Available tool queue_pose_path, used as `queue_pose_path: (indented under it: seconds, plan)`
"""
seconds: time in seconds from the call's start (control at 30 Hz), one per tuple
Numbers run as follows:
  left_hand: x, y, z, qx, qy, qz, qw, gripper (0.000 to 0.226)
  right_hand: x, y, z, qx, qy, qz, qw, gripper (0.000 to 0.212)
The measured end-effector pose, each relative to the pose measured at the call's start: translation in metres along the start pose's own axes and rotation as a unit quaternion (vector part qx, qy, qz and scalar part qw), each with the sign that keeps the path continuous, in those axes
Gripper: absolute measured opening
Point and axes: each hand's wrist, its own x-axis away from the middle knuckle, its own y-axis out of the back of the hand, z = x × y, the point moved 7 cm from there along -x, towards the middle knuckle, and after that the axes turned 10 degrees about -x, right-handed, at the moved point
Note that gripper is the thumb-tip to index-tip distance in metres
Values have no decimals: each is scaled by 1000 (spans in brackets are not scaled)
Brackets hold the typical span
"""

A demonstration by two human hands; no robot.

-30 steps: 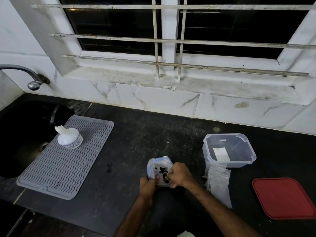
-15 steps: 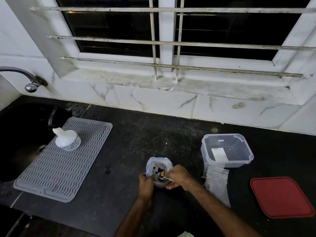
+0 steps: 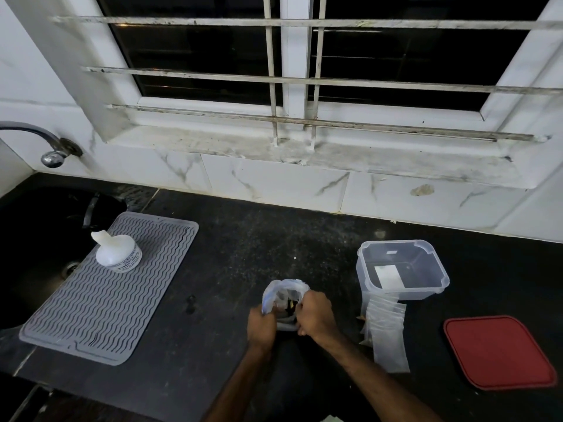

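Here, left hand [image 3: 261, 325] and right hand [image 3: 315, 315] each pinch the mouth of a small plastic bag [image 3: 285, 292], low over the dark desk [image 3: 231, 269], apparently spreading it to reach the dark bits inside, which are too small to identify. Right of the bag, a clear tub [image 3: 365, 278] holds only a white slip. Spare pouches [image 3: 387, 333] lean against the tub, with a red lid [image 3: 496, 351] farther right.

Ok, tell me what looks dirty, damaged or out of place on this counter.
The window sill is streaked with dark grime, and a brownish blotch marks the wall tile below it. The red lid lies off the clear container, beside it. Nothing looks spilled. The left hand and right hand grip a small plastic bag.
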Motion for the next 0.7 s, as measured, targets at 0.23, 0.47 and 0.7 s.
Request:
queue_pose_path:
  seconds: [0.23, 0.47, 0.7]
  plan:
    - [0, -10, -14, 15, -74, 44, 996, 26, -5, 1, -18, -112, -44, 39, 992, 23]
    - [-13, -9, -1, 25, -56, 8, 998, 24, -2, 0, -28, -209, -70, 62, 973, 20]
    - [-29, -11, 13, 34, 13, -36, 999, 25, 5, 11, -20, -212, -22, 41, 976, 19]
